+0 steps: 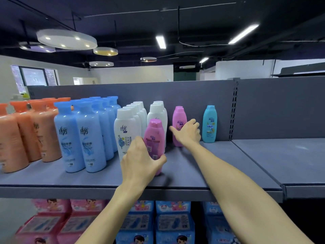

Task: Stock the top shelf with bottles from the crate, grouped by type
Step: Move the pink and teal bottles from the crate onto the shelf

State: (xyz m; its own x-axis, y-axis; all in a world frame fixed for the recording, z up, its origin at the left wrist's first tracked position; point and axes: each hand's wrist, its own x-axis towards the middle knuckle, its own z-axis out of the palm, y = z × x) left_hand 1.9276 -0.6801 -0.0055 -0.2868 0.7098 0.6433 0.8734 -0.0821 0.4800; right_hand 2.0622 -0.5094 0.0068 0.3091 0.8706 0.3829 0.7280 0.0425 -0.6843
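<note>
My left hand (140, 161) grips a pink bottle (154, 136) standing near the front of the grey top shelf (175, 182), its back label toward me. My right hand (188, 132) reaches further back and holds another pink bottle (178, 118) standing near the shelf's back panel, fingers curled round its right side. A teal bottle (209, 124) stands alone to the right. Rows of white bottles (130, 120), blue bottles (80, 136) and orange bottles (22, 131) fill the shelf to the left. The crate is out of view.
The shelf's right half and the adjoining shelf section (284, 161) hold nothing. A perforated upright (234, 106) divides the back panels. Pink packages (52, 224) and blue packages (174, 224) sit on the shelf below.
</note>
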